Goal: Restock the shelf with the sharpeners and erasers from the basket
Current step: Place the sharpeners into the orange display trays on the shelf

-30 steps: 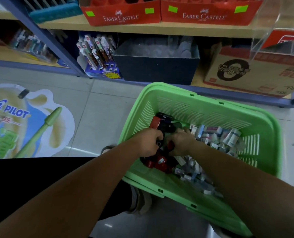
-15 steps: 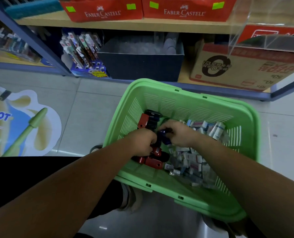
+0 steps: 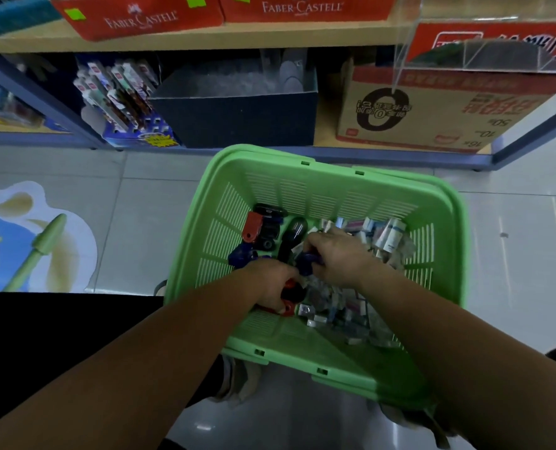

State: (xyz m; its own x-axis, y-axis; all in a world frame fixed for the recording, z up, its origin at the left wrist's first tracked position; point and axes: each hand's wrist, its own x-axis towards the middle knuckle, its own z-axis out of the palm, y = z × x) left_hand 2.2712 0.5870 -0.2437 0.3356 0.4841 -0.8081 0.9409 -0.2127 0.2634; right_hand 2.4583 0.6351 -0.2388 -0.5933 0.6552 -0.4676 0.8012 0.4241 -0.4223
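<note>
A green plastic basket (image 3: 328,164) sits on the floor in front of the shelf. Inside, red, black and blue sharpeners (image 3: 263,227) lie on the left and small wrapped erasers (image 3: 388,235) are piled on the right. Both my hands are down in the basket. My left hand (image 3: 271,282) is closed over red and black sharpeners near the front. My right hand (image 3: 335,253) pinches a blue sharpener (image 3: 307,263) just beside the left one.
The low shelf (image 3: 205,39) behind the basket holds a dark bin (image 3: 237,120), a pen display (image 3: 121,99) at left and a cardboard box (image 3: 432,115) at right. Red Faber-Castell boxes (image 3: 140,17) stand on the upper board. A clear acrylic box (image 3: 497,40) sits top right.
The view has shifted so the basket sits further right. My right hand has closed on a blue sharpener; my left hand has slid toward the basket's front over the red ones.
</note>
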